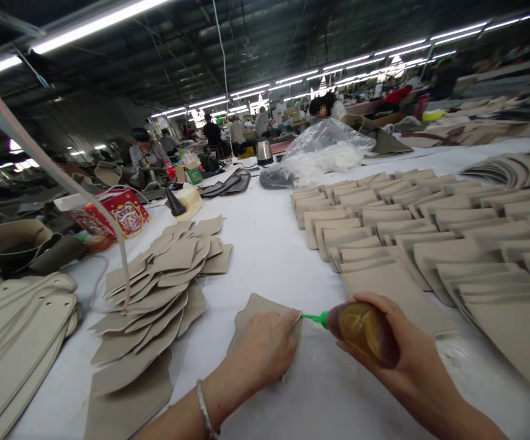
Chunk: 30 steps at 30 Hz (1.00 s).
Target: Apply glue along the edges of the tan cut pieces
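The left hand (265,351) presses flat on a beige piece (258,308) on the worktop (269,244). The right hand (397,354) is closed around a glue bottle (363,330), its green tip touching the piece's edge.

Amber glue bottle (365,330), green nozzle (314,318); beige pieces (154,287); white table (265,244).
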Available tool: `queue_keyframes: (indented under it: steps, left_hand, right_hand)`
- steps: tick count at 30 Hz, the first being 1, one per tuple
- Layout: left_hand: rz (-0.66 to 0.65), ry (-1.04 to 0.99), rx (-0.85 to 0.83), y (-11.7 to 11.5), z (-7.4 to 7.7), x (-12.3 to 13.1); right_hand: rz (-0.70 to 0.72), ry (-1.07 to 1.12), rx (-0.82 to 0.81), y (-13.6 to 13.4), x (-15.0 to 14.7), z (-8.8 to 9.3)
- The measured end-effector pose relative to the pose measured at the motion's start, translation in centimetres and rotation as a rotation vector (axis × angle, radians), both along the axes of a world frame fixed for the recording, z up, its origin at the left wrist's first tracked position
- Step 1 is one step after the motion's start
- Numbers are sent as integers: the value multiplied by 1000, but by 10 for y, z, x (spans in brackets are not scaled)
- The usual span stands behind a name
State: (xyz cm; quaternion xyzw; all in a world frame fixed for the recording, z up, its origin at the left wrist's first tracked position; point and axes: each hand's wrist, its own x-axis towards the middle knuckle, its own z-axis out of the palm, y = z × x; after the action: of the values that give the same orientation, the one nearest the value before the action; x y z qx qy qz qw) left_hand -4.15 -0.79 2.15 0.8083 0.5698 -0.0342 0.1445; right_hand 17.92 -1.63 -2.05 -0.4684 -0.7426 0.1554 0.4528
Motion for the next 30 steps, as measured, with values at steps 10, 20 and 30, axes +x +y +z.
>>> queue_keyframes:
  steps: [10,20,30]
  left_hand:
    - [30,29,1,-5,1,1]
    - [35,-12,-31,-7,-1,-1]
    - [47,-116,-53,-12,-3,-8]
  right_hand:
    - [-56,-8,-37,3,8,-2]
    - [-86,71,-140,8,12,-3]
    - [-39,156,-287,8,16,-4]
